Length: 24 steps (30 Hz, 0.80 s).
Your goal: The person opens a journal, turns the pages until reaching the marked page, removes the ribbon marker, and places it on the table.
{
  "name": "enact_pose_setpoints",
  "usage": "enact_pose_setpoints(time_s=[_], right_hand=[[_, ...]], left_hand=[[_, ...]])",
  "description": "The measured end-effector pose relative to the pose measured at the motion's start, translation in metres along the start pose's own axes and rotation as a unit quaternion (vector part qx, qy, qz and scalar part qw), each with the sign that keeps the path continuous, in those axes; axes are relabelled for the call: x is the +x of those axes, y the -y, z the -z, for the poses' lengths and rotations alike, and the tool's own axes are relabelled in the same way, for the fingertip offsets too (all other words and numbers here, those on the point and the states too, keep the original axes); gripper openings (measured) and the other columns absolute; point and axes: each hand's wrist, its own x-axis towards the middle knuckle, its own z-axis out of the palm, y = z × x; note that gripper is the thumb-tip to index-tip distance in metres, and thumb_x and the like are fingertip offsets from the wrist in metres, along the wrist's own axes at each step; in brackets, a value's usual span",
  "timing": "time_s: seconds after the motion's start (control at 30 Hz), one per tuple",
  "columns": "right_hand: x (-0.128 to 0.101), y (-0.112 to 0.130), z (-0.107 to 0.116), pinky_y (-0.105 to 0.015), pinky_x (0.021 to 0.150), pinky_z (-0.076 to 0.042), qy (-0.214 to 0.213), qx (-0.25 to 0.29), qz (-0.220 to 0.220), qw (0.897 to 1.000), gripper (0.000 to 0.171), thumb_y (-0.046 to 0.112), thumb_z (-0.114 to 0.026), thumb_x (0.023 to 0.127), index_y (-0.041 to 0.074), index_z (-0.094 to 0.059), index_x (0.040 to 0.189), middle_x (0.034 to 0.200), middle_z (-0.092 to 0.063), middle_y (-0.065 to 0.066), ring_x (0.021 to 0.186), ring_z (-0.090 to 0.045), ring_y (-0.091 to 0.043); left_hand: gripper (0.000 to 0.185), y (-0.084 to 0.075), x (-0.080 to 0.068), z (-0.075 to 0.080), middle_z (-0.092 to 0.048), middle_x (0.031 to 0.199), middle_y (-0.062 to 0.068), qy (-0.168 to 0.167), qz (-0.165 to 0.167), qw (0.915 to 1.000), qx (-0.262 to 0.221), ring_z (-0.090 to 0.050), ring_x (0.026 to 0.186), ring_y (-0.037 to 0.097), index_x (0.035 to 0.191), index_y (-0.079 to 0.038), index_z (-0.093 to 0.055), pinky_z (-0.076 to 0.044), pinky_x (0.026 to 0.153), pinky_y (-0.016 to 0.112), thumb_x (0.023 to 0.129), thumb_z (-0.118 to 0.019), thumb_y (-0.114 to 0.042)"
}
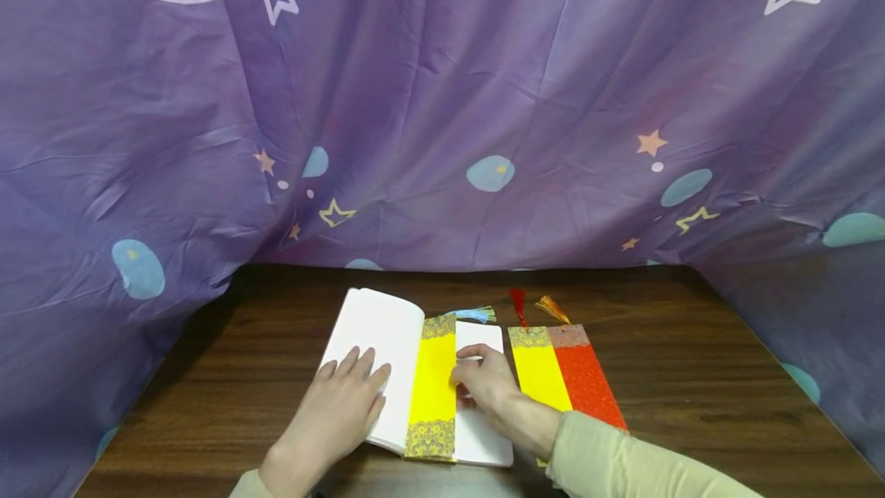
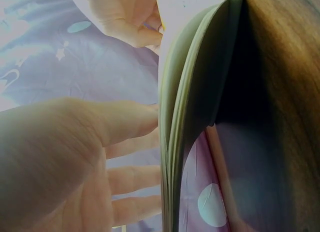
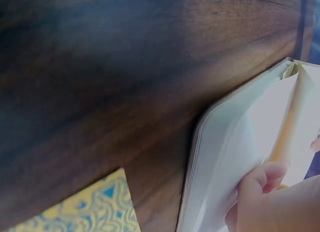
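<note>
Left hand (image 1: 342,398) flat on one book (image 1: 376,336), right hand (image 1: 487,379) seemingly pinching one of three bookmarks (image 1: 433,386).

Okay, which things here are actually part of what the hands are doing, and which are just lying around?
In use:
- open book, pressed flat by the left hand
- yellow bookmark lying in the book's gutter, blue tassel at its top
- right hand, fingers on the right page beside that bookmark

Lying about:
- second yellow bookmark on the table
- red bookmark next to it
- purple star-print cloth behind
</note>
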Motion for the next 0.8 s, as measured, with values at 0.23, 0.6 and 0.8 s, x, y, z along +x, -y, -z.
enact_pose_setpoints(time_s=[0.23, 0.6, 0.8], right_hand=[[0.002, 0.009, 0.008, -0.024, 0.046, -0.048, 0.002, 0.007, -0.001, 1.000, 0.040, -0.009, -0.062, 0.073, -0.007, -0.052, 0.112, 0.067, -0.055, -0.009, 0.051, -0.051, -0.017], [-0.003, 0.050, 0.044, -0.026, 0.054, -0.049, 0.030, 0.026, 0.005, 0.999, 0.036, -0.006, -0.062, 0.081, -0.005, -0.056, 0.117, 0.079, -0.056, -0.012, 0.061, -0.052, -0.018], [-0.008, 0.071, 0.070, -0.027, 0.060, -0.049, 0.053, 0.020, 0.022, 0.998, 0.031, -0.003, -0.062, 0.085, -0.006, -0.054, 0.116, 0.086, -0.057, -0.011, 0.068, -0.052, -0.018]], left_hand=[[0.034, -0.001, 0.000, 0.001, -0.057, 0.132, 0.021, -0.003, -0.003, 1.0000, -0.006, -0.051, 0.123, 0.042, 0.124, -0.008, -0.065, -0.043, 0.096, 0.060, 0.092, -0.064, -0.022], [0.034, -0.001, 0.000, 0.002, -0.056, 0.132, 0.022, 0.006, 0.001, 0.9999, -0.011, -0.051, 0.123, 0.043, 0.124, -0.008, -0.065, -0.043, 0.095, 0.062, 0.093, -0.062, -0.022], [0.034, -0.001, -0.001, 0.003, -0.056, 0.132, 0.023, 0.007, -0.001, 0.9998, -0.016, -0.051, 0.123, 0.044, 0.125, -0.007, -0.064, -0.044, 0.095, 0.063, 0.093, -0.062, -0.021]])
